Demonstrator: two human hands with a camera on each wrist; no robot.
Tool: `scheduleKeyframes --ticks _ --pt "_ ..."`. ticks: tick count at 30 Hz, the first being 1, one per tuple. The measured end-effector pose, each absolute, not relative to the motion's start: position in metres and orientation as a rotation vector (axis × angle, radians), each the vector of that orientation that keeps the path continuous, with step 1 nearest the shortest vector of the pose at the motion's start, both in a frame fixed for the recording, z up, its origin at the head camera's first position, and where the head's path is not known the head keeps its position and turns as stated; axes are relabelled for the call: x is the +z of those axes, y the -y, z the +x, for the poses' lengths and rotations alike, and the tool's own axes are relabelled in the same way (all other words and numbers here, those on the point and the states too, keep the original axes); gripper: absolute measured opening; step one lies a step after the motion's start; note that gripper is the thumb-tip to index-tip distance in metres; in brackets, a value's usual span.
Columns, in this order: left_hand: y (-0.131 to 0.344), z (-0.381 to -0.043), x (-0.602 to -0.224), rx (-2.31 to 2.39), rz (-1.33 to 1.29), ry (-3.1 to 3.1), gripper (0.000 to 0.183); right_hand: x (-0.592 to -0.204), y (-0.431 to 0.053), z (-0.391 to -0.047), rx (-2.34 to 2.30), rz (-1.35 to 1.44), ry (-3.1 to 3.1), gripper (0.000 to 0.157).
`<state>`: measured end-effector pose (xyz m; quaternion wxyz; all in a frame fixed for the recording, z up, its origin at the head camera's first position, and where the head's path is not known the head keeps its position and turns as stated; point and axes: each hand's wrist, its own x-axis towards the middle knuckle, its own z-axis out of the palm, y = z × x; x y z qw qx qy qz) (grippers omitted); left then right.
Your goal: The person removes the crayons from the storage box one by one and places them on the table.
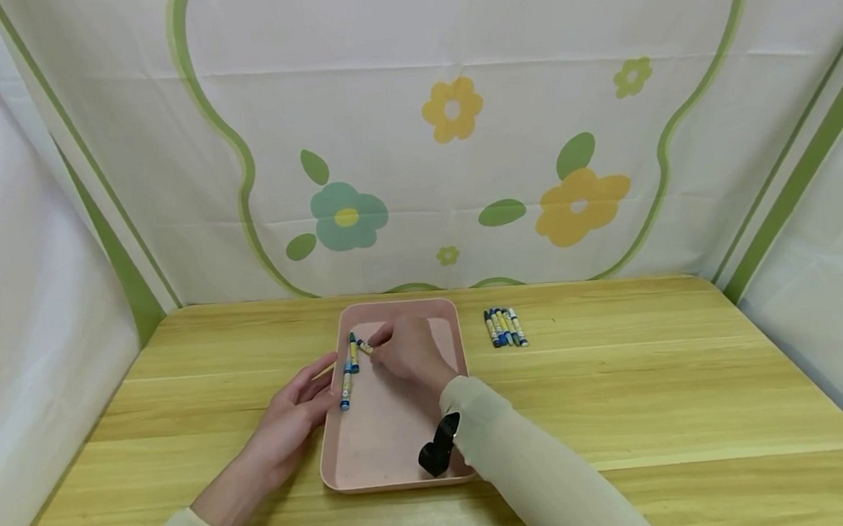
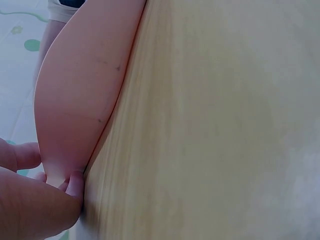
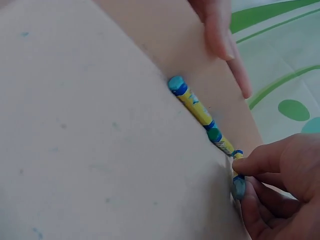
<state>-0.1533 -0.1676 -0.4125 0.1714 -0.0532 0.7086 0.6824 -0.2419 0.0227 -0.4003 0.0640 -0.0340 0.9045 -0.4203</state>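
My right hand (image 1: 410, 352) reaches into the pink tray (image 1: 398, 475) and pinches a short crayon (image 3: 239, 188) between thumb and fingers, near the tray's left wall. Along that wall lie two more crayons end to end: a green-tipped crayon (image 1: 354, 352) and a light-blue crayon (image 1: 345, 388). The held crayon sits close to the green one's end in the right wrist view. My left hand (image 1: 292, 420) rests against the outside of the tray's left side, its fingers fairly straight and touching the rim. Part of its grip is hidden in the left wrist view.
A row of several crayons (image 1: 506, 327) lies on the wooden table (image 1: 630, 412) to the right of the tray. A white flowered cloth (image 1: 395, 132) hangs behind the table, with white cloth at both sides. A black wrist device (image 1: 439, 447) hangs over the tray.
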Motion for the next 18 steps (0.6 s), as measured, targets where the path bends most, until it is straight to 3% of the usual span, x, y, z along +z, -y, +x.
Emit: scheduleKeyframes --ticks 18 --pt "0.167 -0.152 -0.411 1.943 -0.132 -2.006 0.062 -0.379 -0.041 -0.239 -1.529 -0.261 -2.583 0.028"
